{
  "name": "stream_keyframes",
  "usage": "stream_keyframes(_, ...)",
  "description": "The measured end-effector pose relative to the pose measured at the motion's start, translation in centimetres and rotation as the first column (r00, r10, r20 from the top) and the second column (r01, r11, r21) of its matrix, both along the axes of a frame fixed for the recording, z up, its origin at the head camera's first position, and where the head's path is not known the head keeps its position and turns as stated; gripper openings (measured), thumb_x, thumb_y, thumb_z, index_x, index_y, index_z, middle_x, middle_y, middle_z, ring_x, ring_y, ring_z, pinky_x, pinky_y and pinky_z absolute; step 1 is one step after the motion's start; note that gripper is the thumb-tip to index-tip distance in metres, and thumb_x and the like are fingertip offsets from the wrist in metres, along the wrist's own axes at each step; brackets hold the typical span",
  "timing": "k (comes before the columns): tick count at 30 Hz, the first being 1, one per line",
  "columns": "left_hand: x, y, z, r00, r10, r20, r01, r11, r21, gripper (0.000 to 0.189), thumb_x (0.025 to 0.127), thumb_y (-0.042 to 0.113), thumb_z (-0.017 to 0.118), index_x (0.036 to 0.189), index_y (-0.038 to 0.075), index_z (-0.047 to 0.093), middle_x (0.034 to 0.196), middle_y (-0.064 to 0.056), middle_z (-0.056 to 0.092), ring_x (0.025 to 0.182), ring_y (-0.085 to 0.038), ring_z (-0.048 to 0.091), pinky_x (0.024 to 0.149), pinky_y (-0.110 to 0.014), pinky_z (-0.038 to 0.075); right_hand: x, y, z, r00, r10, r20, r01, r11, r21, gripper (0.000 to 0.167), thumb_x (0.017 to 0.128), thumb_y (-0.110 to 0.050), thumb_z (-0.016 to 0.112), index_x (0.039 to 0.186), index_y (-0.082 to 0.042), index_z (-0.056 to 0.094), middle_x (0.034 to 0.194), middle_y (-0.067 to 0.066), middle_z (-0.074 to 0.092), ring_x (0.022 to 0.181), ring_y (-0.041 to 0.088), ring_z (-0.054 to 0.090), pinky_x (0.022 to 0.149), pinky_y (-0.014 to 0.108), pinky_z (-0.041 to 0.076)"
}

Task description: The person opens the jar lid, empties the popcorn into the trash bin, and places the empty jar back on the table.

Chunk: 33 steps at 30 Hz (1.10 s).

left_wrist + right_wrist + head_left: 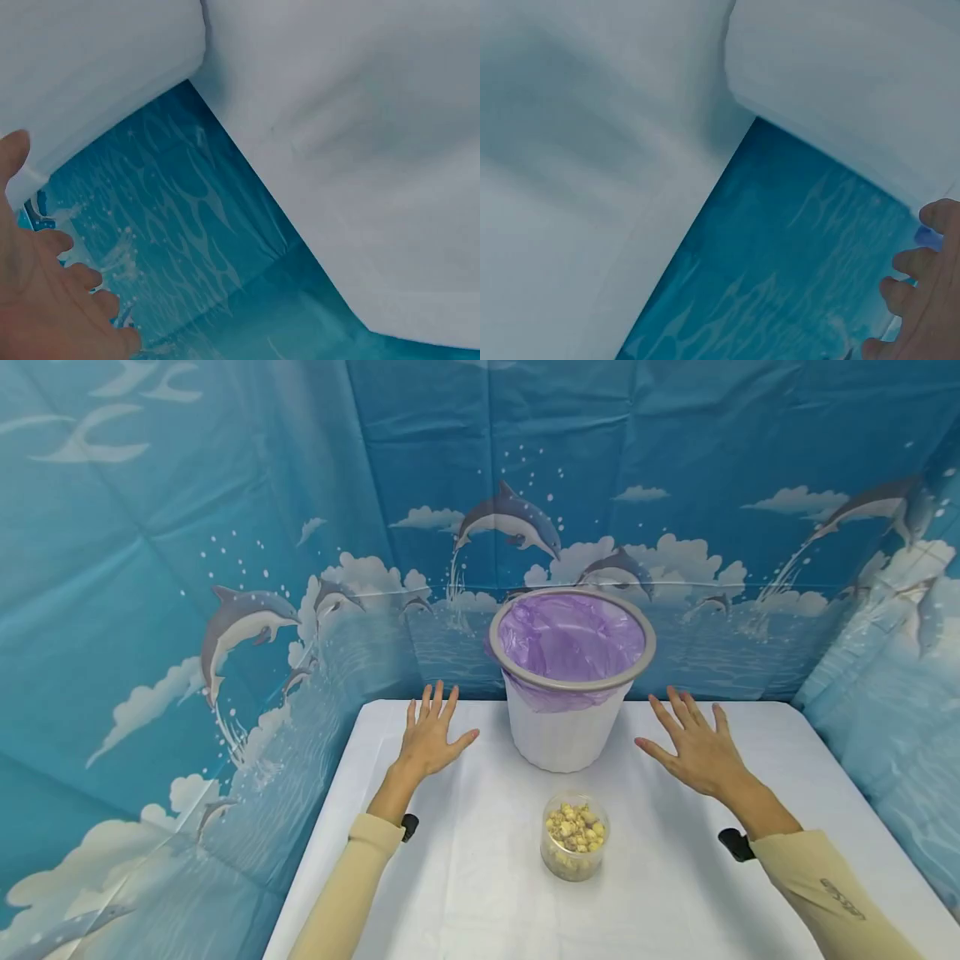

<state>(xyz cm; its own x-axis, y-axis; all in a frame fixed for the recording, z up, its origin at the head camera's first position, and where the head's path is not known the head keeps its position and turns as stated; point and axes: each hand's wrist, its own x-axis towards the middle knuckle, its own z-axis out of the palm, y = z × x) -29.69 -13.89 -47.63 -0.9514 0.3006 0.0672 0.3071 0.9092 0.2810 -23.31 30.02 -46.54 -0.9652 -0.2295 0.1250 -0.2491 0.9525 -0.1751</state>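
Observation:
My left hand (429, 742) hovers over the table left of a white bin, fingers spread and holding nothing. On the other side of the bin my right hand (699, 752) is held the same way, palm down with fingers apart. The white bin (564, 739) stands upright near the table's far edge, with a grey rim (645, 647) and a purple plastic bag (573, 635) lining it. In front of the bin sits a clear round tub (573, 862) without a lid, filled with yellow popcorn (576, 828). Both wrist views show spread fingers near the bin's side.
A white cloth covers the table (480, 893), with rounded far corners. Blue curtains (420, 552) printed with dolphins and clouds hang behind it and along both sides. The bin stands close to the back curtain.

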Motion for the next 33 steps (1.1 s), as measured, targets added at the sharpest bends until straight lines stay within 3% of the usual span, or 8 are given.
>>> stream_keyframes(4,0.9,0.7,-0.3,0.994,-0.087,0.073,0.081,0.994,0.078,0.101,0.096,0.064,0.059,0.168,0.019,0.004,0.175,-0.01,-0.007,0.163,-0.032,-0.008,0.13,-0.061,-0.002,1.6,-1.8,-0.1,0.999,0.035,-0.023,-0.035,0.999,-0.013,0.089,0.101,-0.062,0.052,0.166,-0.011,0.019,0.172,0.024,0.011,0.158,0.047,0.015,0.121,0.077,0.002)
stream_keyframes(7,2.0,1.5,-0.7,0.977,-0.171,0.127,0.152,0.977,0.148,0.106,0.093,0.06,0.066,0.168,0.017,0.005,0.175,-0.012,-0.005,0.163,-0.033,-0.005,0.13,-0.062,0.0,2.9,-3.6,-0.3,0.996,0.077,-0.052,-0.078,0.997,-0.012,0.088,0.099,-0.061,0.054,0.165,-0.011,0.025,0.172,0.022,0.015,0.158,0.045,0.019,0.121,0.076,0.008)
stream_keyframes(16,6.0,5.9,-3.8,0.885,-0.412,0.217,0.356,0.899,0.256,0.129,0.077,0.054,0.087,0.168,0.013,0.005,0.175,-0.014,-0.005,0.163,-0.031,-0.004,0.129,-0.065,0.004,6.2,-9.5,-2.4,0.958,0.248,-0.146,-0.257,0.965,-0.049,0.084,0.097,-0.061,0.059,0.162,-0.014,0.035,0.17,0.019,0.027,0.154,0.043,0.031,0.123,0.069,0.016)
stream_keyframes(21,8.0,8.8,-6.9,0.849,-0.463,0.254,0.38,0.869,0.316,0.136,0.072,0.047,0.093,0.168,0.014,0.003,0.175,-0.016,-0.002,0.163,-0.034,-0.003,0.128,-0.066,0.008,7.7,-12.1,-4.5,0.949,0.299,-0.1,-0.307,0.948,-0.079,0.09,0.094,-0.065,0.062,0.16,-0.01,0.038,0.17,0.021,0.026,0.154,0.043,0.031,0.121,0.071,0.022)
stream_keyframes(27,9.7,10.5,-9.5,0.813,-0.488,0.317,0.32,0.83,0.456,0.139,0.072,0.037,0.095,0.168,0.019,-0.004,0.175,-0.016,-0.002,0.163,-0.035,-0.004,0.125,-0.071,0.003,8.7,-13.5,-6.5,0.946,0.32,-0.051,-0.322,0.946,-0.039,0.087,0.096,-0.052,0.067,0.163,-0.011,0.03,0.169,0.023,0.026,0.153,0.045,0.033,0.118,0.07,0.031)
stream_keyframes(30,10.4,10.9,-10.0,0.824,-0.46,0.331,0.264,0.829,0.493,0.138,0.073,0.035,0.095,0.168,0.018,-0.004,0.175,-0.016,0.001,0.163,-0.038,-0.002,0.124,-0.074,0.0,8.2,-13.8,-7.1,0.941,0.31,-0.136,-0.313,0.95,0.0,0.08,0.095,-0.046,0.071,0.158,-0.007,0.04,0.16,0.026,0.04,0.144,0.046,0.045,0.111,0.067,0.043)
stream_keyframes(31,10.6,11.1,-10.2,0.838,-0.441,0.322,0.239,0.827,0.509,0.136,0.073,0.035,0.095,0.168,0.017,-0.001,0.175,-0.016,0.005,0.163,-0.039,0.0,0.123,-0.075,-0.001,7.9,-13.9,-7.3,0.938,0.297,-0.178,-0.303,0.953,-0.003,0.078,0.094,-0.045,0.073,0.155,-0.006,0.044,0.155,0.026,0.046,0.139,0.045,0.049,0.106,0.065,0.047)
stream_keyframes(33,11.1,11.6,-10.8,0.886,-0.387,0.256,0.21,0.826,0.523,0.132,0.072,0.037,0.095,0.167,0.013,0.007,0.173,-0.017,0.017,0.161,-0.04,0.014,0.121,-0.078,0.002,7.3,-14.2,-7.6,0.933,0.253,-0.254,-0.271,0.962,-0.037,0.074,0.092,-0.045,0.075,0.15,-0.007,0.05,0.144,0.025,0.054,0.129,0.042,0.055,0.097,0.06,0.052)
